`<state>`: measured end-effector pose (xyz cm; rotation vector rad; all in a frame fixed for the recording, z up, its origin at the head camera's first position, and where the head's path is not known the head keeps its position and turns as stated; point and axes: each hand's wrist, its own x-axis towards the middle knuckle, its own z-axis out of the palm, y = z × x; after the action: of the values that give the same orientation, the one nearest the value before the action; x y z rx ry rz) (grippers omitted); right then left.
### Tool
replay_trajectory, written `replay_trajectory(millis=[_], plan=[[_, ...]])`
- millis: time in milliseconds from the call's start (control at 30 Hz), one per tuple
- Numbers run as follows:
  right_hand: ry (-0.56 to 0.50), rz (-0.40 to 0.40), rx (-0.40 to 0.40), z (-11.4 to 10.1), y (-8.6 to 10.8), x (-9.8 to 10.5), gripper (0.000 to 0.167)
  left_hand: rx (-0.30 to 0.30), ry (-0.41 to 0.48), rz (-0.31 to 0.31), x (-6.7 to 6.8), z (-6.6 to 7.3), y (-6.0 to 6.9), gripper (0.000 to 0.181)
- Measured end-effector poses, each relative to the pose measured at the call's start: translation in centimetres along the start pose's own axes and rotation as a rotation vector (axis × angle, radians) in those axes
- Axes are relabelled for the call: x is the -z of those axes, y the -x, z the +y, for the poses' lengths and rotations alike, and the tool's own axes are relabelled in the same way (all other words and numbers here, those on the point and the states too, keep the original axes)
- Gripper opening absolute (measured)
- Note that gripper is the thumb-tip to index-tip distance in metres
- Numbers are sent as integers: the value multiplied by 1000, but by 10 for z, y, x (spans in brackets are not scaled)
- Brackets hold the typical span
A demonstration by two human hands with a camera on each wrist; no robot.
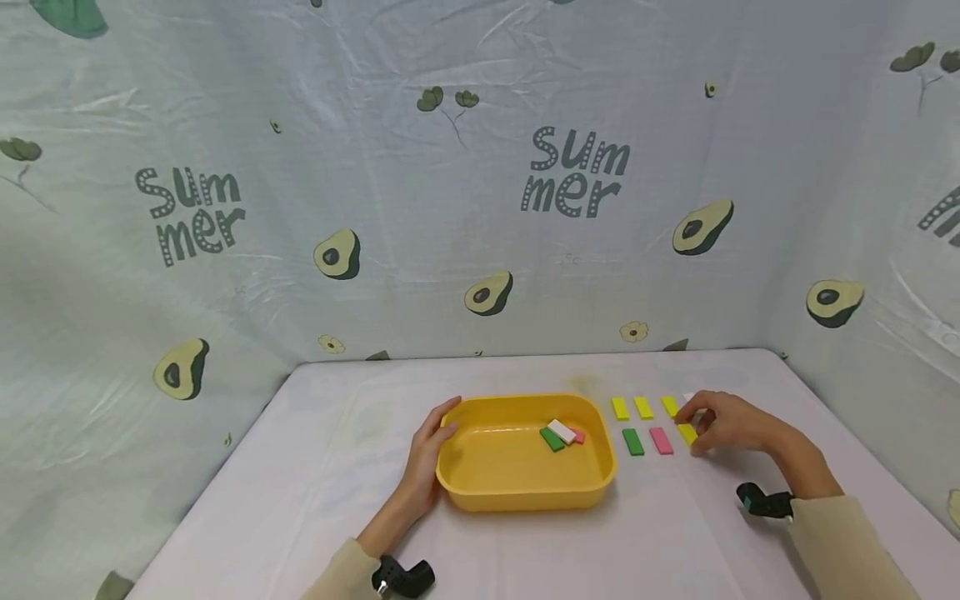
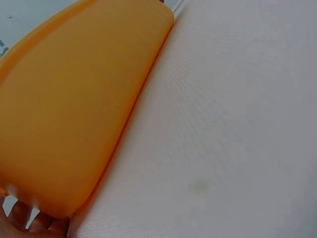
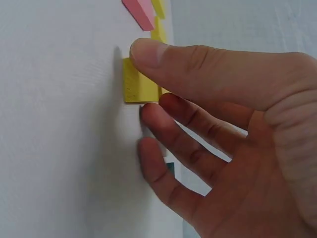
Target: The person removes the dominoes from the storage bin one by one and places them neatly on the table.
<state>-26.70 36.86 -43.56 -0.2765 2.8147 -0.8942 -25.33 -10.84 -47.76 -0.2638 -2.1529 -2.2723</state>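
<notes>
A yellow plastic bin [image 1: 525,500] stands on the table, and my left hand [image 1: 426,454] grips its left side with the thumb over the rim. In the left wrist view, fingertips [image 2: 42,223] show against the outer wall. Inside the bin lie a green tile [image 1: 551,439], a white tile [image 1: 561,431] and a partly covered pink tile [image 1: 579,437]. Right of the bin, my right hand [image 1: 723,421] pinches a yellow tile [image 3: 132,91] between thumb and fingers, low at the table surface.
Beside the right hand lie several more tiles: yellow ones [image 1: 642,407] in the back row, then a green tile [image 1: 633,442] and a pink tile [image 1: 661,441] nearer. Something white shows behind the right hand. A printed cloth [image 1: 405,208] hangs behind the white table [image 1: 337,417].
</notes>
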Motion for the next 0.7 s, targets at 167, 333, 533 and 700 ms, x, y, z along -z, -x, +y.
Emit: replay_trajectory(millis=[167,333,533,700], plan=[[50,30,62,-4,4,12,53,-6,3,-7,0,-1,3,49],[39,77,189,-31,5,19,45,2,12,-1,0,0,3,50],[31,94,318,-84,8,16,33,7,12,-7,-1,-1,2,50],[34,8,429,-128,1,-1,32,-2,10,-1,-1,-1,2,49]])
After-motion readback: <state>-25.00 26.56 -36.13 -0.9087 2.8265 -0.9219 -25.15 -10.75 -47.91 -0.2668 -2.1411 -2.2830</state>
